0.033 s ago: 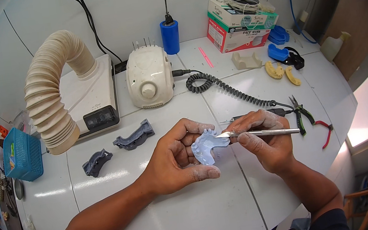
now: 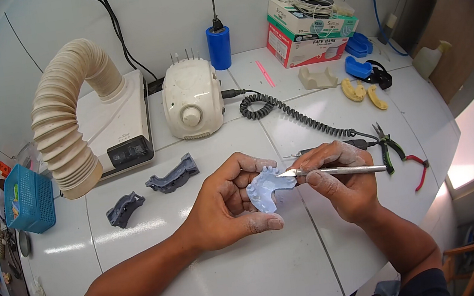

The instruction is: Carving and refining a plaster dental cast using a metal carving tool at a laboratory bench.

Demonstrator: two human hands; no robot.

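My left hand (image 2: pixel 221 205) holds a light-blue dental model (image 2: pixel 266 193), a horseshoe-shaped arch with tooth stumps along its far edge, between curled fingers and thumb above the table. Pale dust coats the fingertips of both hands. In my right hand (image 2: pixel 346 193) is a craft knife (image 2: pixel 349 170) with a slim silver handle, gripped between thumb and fingers. Its blade points left and meets the model's upper rim beside the stumps. A handpiece (image 2: pixel 358 144) lies just beyond my right hand, partly hidden by it.
Left of my hands lie two dark-grey moulds (image 2: pixel 173 174). Behind stand a dust extractor with a ribbed hose (image 2: pixel 59 112) and a cream drill control unit (image 2: pixel 192 99) with a coiled cord (image 2: pixel 299 115). Pliers (image 2: pixel 392 150), yellow models (image 2: pixel 354 90) and stacked boxes (image 2: pixel 310 47) sit at right.
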